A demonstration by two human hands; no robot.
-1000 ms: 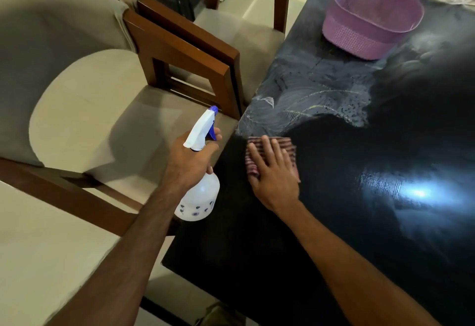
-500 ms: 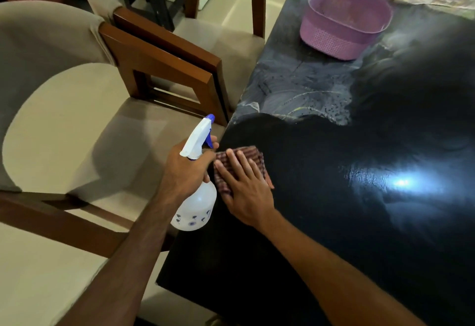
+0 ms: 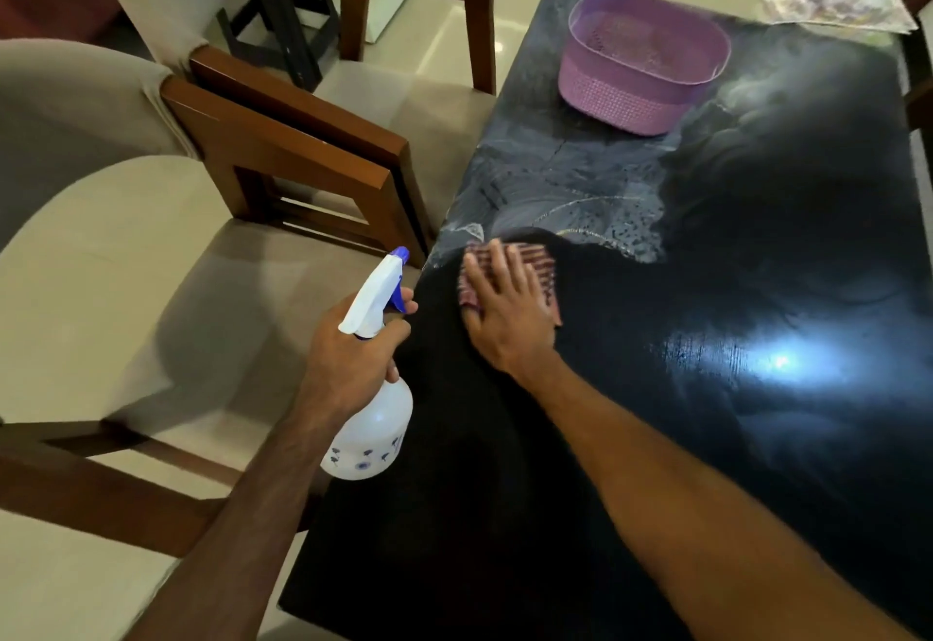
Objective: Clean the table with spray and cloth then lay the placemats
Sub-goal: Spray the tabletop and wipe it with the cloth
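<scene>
Now the right hand (image 3: pixel 510 317), fingers flat on the cloth (image 3: pixel 540 261), has swept forward to the smeared desk (image 3: pixel 757 438) patch, the left hand (image 3: pixel 353 362) gripping the spray bottle (image 3: pixel 373 418); wiping unfinished.

Table (image 3: pixel 707 438) fills the right half; chairs (image 3: pixel 282 150) sit at its 9 o'clock side. Basket (image 3: pixel 641 59) on table at 12 o'clock, papers (image 3: pixel 833 1) at 1 o'clock corner. Cloth (image 3: pixel 540 267) lies near the 9 o'clock edge under right hand (image 3: pixel 505 317); spray bottle (image 3: pixel 373 418) in left hand (image 3: pixel 353 357) just off that edge.
</scene>
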